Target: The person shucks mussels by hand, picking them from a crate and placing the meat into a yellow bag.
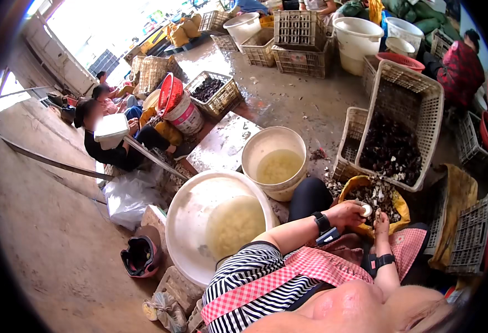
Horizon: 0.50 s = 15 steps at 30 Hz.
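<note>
My left hand (346, 214) holds a small round white piece (366, 210) at its fingertips. Close beside it, my right hand (381, 227) has its fingers pointing up; a small brownish thing shows at the fingertips, too small to name. Both hands are over the near rim of a yellow sack (401, 204), rolled open and filled with dark and whitish scraps (377, 195). Just beyond it, a tilted plastic crate (429, 100) holds dark pieces (389, 145), resting on a lower crate (354, 129). Each wrist wears a black band.
At left stand a large white tub (181, 233) and a smaller bucket (248, 160), both holding cloudy water over pale pieces. A helmet (141, 256) lies beside the tub. Empty-looking crates (469, 237) stand at right. A co-worker (114, 137) sits at left, another person (462, 73) at right.
</note>
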Each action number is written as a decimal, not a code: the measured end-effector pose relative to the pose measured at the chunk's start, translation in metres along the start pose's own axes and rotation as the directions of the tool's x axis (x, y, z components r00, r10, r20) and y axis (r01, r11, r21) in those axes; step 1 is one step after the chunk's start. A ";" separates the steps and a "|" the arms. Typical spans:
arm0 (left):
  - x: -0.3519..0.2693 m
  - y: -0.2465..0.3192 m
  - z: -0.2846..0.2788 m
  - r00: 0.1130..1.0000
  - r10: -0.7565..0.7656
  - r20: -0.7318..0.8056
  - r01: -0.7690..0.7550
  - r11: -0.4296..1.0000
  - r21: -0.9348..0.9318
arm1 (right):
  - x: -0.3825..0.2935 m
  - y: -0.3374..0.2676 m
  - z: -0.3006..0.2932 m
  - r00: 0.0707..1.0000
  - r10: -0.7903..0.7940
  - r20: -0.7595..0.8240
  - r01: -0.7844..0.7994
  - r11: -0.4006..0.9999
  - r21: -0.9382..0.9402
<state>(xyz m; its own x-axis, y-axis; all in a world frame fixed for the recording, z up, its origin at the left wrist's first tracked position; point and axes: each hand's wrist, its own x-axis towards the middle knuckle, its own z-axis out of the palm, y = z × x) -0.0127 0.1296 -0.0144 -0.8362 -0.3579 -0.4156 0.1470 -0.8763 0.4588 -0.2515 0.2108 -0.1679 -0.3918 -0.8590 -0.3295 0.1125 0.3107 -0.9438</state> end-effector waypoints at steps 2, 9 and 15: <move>-0.010 0.006 0.003 0.999 0.014 -0.044 -0.014 1.000 -0.017 | -0.035 -0.039 0.031 0.990 0.143 -0.003 -0.142 0.985 0.095; 0.006 -0.005 -0.013 0.993 0.025 -0.115 -0.039 0.992 -0.122 | -0.046 -0.056 0.031 0.929 0.324 -0.178 -0.274 0.927 0.255; 0.032 -0.031 -0.029 0.993 0.113 -0.029 -0.108 0.985 0.131 | -0.011 -0.013 0.032 0.974 -0.226 -0.022 0.219 0.908 0.357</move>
<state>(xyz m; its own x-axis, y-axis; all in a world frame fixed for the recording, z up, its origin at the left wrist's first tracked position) -0.0284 0.1358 -0.0644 -0.7983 -0.4640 -0.3839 0.1660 -0.7823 0.6004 -0.2190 0.2033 -0.1527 -0.4267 -0.8981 -0.1068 0.3424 -0.0511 -0.9382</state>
